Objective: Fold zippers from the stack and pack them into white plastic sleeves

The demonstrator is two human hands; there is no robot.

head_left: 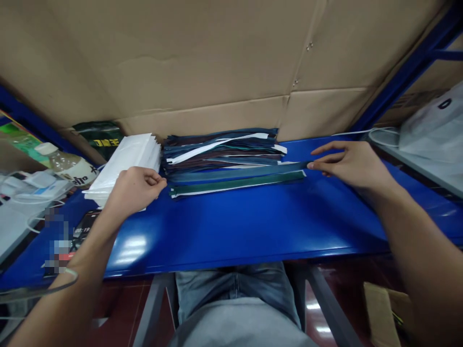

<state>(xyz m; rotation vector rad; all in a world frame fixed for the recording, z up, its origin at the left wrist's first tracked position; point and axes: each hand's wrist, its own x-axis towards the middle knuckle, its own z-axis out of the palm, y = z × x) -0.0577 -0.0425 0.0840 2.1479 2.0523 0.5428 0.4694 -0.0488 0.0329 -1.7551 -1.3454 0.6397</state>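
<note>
**A Long Strip Is Lying Between Two Hands**

The near edge of the blue worktop [224,226] is running across just past the person's jeans [235,285]. A wide, shiny stretch of blue is reaching from that edge back to a green strip [238,182], so the hands are having the most room on the near side. Toward the left near corner, a phone [86,225] is peeking out from behind the left arm.

The green strip is lying flat, side to side, nearer the far edge than the near one. Just behind it, a blue-gray strip [249,172] is stretching the same way. The right hand [352,164] is pinching its right end. The left hand [139,190] is sitting with its fingers curled by the left end; I cannot tell if they are gripping it.

Past the left hand, white packets [125,161] are standing in a stack. A messy pile of strips [217,154] is filling the middle of the far edge, so room is getting tight there. A cardboard wall [202,58] is rising behind.
</note>
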